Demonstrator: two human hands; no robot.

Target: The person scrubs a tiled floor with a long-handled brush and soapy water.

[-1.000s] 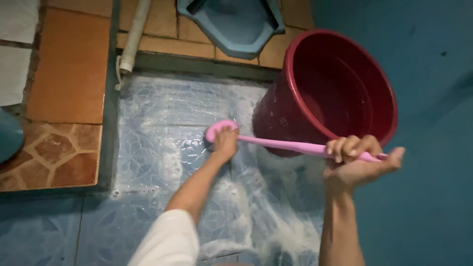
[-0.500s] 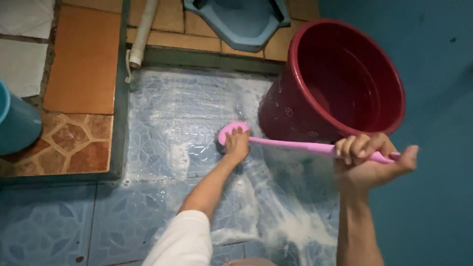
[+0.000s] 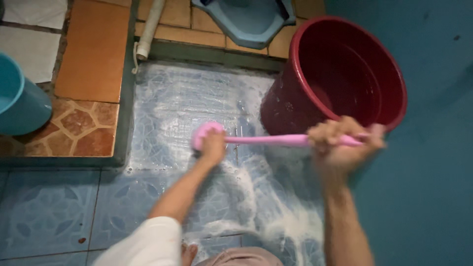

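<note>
Left hand (image 3: 213, 147) is down on the pink head of the long-handled scrub brush (image 3: 256, 140), fingers closed over it, pressing the bristles flat into the soapy blue floor tiles (image 3: 172, 108). Right hand (image 3: 340, 143) is wrapped tight around the far end of the handle, held up high so the brush lies nearly level: one hand gives the weight, the other steers. Foam spreads across the wet floor toward the person. The dark red bucket (image 3: 340, 74) stands just beside the brush against the blue wall (image 3: 433, 148), and a teal bucket (image 3: 19, 103) sits off to the left on the raised tiled step.
</note>
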